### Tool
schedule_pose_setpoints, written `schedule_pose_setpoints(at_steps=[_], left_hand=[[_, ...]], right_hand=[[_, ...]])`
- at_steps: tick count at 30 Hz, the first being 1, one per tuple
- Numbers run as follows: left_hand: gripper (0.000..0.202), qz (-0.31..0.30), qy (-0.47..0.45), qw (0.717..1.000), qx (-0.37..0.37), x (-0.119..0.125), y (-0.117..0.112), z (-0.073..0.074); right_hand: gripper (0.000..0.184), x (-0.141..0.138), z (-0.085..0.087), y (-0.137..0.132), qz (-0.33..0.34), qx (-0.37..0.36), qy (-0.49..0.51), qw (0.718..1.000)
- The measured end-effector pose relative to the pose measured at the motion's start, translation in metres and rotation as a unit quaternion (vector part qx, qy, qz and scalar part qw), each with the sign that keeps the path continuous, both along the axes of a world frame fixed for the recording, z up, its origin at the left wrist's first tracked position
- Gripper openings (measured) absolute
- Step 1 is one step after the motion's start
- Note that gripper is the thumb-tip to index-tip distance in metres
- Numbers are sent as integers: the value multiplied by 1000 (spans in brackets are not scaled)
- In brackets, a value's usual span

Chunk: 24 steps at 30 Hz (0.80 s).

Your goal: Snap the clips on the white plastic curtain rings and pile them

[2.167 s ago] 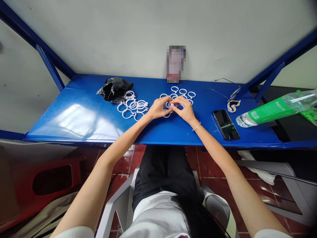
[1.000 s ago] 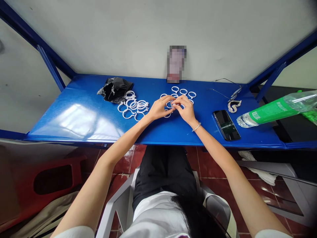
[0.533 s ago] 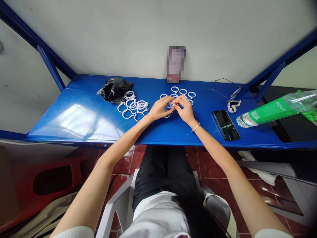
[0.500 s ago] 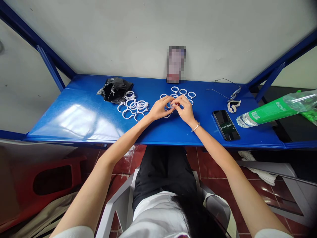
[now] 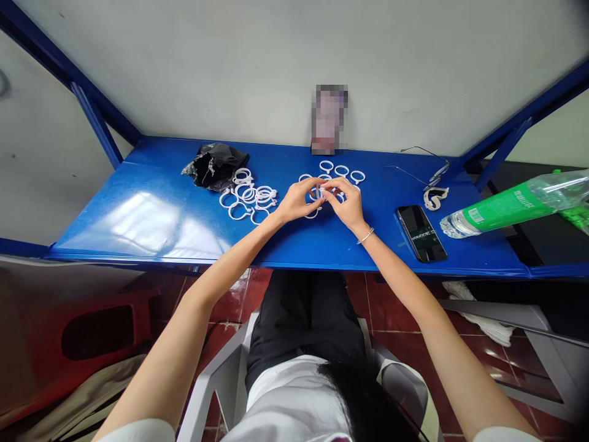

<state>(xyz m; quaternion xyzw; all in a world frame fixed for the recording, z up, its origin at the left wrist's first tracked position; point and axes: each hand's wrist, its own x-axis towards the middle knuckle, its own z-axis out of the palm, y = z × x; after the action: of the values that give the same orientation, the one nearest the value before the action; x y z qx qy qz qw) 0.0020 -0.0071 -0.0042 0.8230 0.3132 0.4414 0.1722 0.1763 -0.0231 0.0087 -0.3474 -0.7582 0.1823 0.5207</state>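
Observation:
My left hand (image 5: 293, 202) and my right hand (image 5: 348, 204) meet above the blue table (image 5: 294, 248), fingertips almost touching. Between their pinched fingers is a small white plastic ring (image 5: 322, 192), mostly covered by the fingers. Around and beneath the hands lie several similar white rings, among them one at the back (image 5: 341, 171) and another to its right (image 5: 358, 177). Each has a small tab or clasp on its rim. Left of my hands, a loose pile of white rings (image 5: 246, 194) overlaps on the table.
A crumpled black plastic bag (image 5: 216, 164) lies behind the pile. On the right are a phone (image 5: 421, 233), a white curved item (image 5: 435, 197), eyeglasses (image 5: 437, 173) and a green-labelled bottle (image 5: 506, 209). A blurred upright object (image 5: 328, 120) leans on the wall.
Both hands stay together over the rings, with only slight finger movement at the held ring. The whole view has shifted a little; the things on the table lie as before.

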Motion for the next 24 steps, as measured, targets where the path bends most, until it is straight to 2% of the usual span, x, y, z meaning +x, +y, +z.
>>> schedule_pose_setpoints(at_steps=[9, 15, 19, 24], left_hand=[[37, 1, 4, 1000, -6, 0, -2, 2], [51, 12, 27, 999, -30, -2, -1, 1], [45, 15, 14, 999, -25, -3, 0, 1], [37, 13, 8, 1000, -14, -2, -1, 2]], right_hand=[[17, 0, 0, -2, -15, 48, -22, 998], [20, 1, 1, -2, -29, 56, -24, 998], [21, 1, 1, -2, -44, 47, -28, 998], [18, 1, 0, -3, -18, 31, -33, 999]])
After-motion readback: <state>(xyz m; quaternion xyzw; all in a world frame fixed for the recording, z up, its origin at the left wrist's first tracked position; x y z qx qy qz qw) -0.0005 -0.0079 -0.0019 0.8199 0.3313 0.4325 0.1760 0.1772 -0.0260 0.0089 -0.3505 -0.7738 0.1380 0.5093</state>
